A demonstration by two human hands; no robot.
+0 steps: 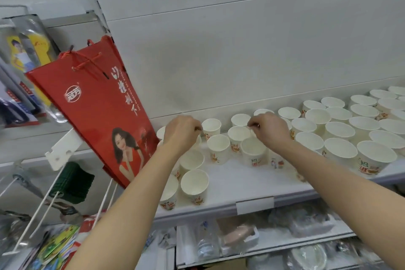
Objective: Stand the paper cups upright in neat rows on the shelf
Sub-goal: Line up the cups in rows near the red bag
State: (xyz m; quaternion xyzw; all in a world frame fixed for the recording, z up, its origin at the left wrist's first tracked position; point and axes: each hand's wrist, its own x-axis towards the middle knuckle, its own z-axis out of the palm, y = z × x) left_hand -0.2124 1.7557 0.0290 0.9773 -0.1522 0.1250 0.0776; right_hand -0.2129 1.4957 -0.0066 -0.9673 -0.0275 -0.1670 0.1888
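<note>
White shelf [230, 184] holds many white paper cups [341, 129], all upright, mouths up, printed red and green designs low on the sides. Right half of the shelf: cups packed close in rough rows running back toward the rear panel, rims nearly touching. Middle and left: looser. A few cups stand near the front edge on the left, one front cup [194, 184] clear of the forearm, another beside it partly hidden behind the left arm.

Left hand [180, 132] is up over the left cluster, knuckles toward the camera, fingers curled with thumb and fingertips drawn together at a cup rim just left of a back-row cup [211, 127]. Looks like a pinch on a rim, but the cup under the hand is mostly hidden; cannot tell for sure what it holds.

Right hand [270, 130] is over the middle group, fingers curled, fingertips pinching the rim of a cup [238, 135] that stands just behind a nearer cup [254, 152]. Both forearms reach in from the bottom of the frame, bare.

Left of the shelf a red gift bag [98, 103] with rope handles leans tilted against the upright, printed with white characters and a picture of a person. Further left, packaged goods on hooks, white peg hooks [46, 201] sticking out, a dark green item hanging. Blank price tag holder [255, 205] on the shelf front edge. Lower shelf under it holds plastic-wrapped goods, blurred.
</note>
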